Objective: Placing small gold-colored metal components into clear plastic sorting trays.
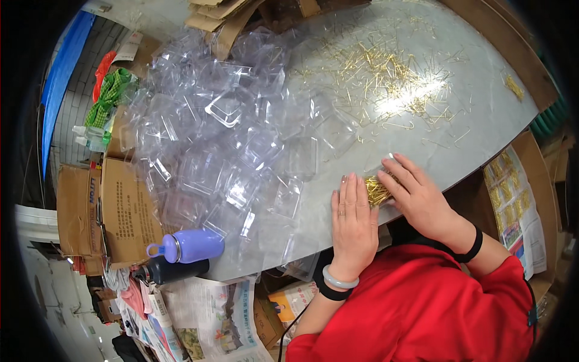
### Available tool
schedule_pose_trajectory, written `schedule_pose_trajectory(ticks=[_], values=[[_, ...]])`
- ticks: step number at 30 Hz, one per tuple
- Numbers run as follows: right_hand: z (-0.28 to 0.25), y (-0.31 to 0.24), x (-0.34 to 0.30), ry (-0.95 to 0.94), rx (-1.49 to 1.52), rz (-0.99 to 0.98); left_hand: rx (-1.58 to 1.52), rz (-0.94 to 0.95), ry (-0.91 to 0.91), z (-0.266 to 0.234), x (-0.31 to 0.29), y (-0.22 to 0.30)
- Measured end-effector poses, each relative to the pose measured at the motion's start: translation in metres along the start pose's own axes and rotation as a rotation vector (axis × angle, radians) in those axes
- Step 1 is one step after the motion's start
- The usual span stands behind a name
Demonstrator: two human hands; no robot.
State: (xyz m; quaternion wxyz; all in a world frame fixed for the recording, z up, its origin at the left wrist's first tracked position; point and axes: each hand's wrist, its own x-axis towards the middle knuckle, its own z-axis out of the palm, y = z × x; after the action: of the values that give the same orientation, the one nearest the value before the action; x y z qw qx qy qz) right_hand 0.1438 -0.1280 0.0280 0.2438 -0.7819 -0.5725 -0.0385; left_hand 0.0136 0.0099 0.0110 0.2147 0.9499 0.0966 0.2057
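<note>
A small bundle of gold metal hooks (377,191) lies at the table's near edge, between my two hands. My left hand (354,226) rests with fingers stretched out and side by side along the bundle's left side. Over its right side curve the fingers of my right hand (425,202), and gold wire shows between them. Farther back, a loose heap of the same gold hooks (380,66) spreads over the grey table (482,120). Clear plastic boxes (247,145) are piled on the left, some reaching close to my left hand.
A purple bottle (196,245) and a black bottle (178,270) stand out at the table's left edge. Cardboard boxes (129,211) flank that side. A small hook bundle (514,87) lies far right. Below right, a carton (540,181) holds several bundles on paper.
</note>
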Motion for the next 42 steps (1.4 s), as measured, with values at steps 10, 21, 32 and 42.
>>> schedule_pose_trajectory(ticks=[10, 21, 32, 42], values=[[-0.028, 0.036, 0.017, -0.107, 0.414, -0.066, -0.206, -0.096, -0.049, -0.009, 0.010, 0.001], [-0.006, 0.025, 0.013, 0.054, 0.530, 0.129, -0.152, 0.030, -0.027, -0.001, 0.014, -0.002], [-0.010, 0.009, -0.010, 0.134, 0.470, 0.168, -0.119, 0.064, 0.012, 0.003, 0.008, -0.003], [-0.034, 0.033, 0.036, -0.175, 0.336, -0.128, -0.063, 0.091, -0.006, 0.004, 0.010, 0.000]])
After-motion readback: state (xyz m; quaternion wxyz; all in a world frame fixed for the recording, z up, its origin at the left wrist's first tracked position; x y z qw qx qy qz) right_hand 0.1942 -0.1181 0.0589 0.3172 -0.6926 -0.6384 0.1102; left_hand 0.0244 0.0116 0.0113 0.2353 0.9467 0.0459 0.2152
